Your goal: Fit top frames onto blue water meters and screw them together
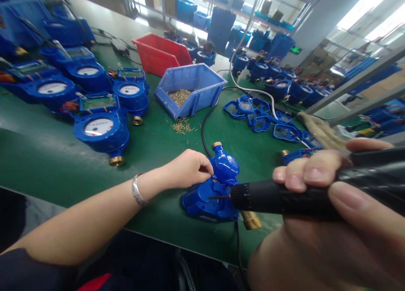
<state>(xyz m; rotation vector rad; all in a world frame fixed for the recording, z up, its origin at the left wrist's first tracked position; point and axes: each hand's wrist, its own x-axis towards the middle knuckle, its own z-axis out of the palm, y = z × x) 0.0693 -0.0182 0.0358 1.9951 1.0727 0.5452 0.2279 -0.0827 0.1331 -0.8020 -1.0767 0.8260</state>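
Observation:
My right hand (319, 177) is wrapped around a black electric screwdriver (262, 197), whose thin bit points left over a blue water meter (205, 202). This meter lies in front of me with its blue lid (225, 166) up at the far side and brass threaded ends showing. My left hand (190, 168), with a silver bracelet on the wrist, reaches to the meter's far edge. Its fingertips are pinched together there; what they hold, if anything, is hidden. I cannot tell whether the bit touches a screw.
Small brass screws (182, 126) lie spilled before a blue bin (202, 90) holding more; a red bin (161, 54) stands behind. Several water meters (101, 128) sit at left, others at back right. Blue frames (261, 115) lie at right. A black cable (205, 128) crosses the green mat.

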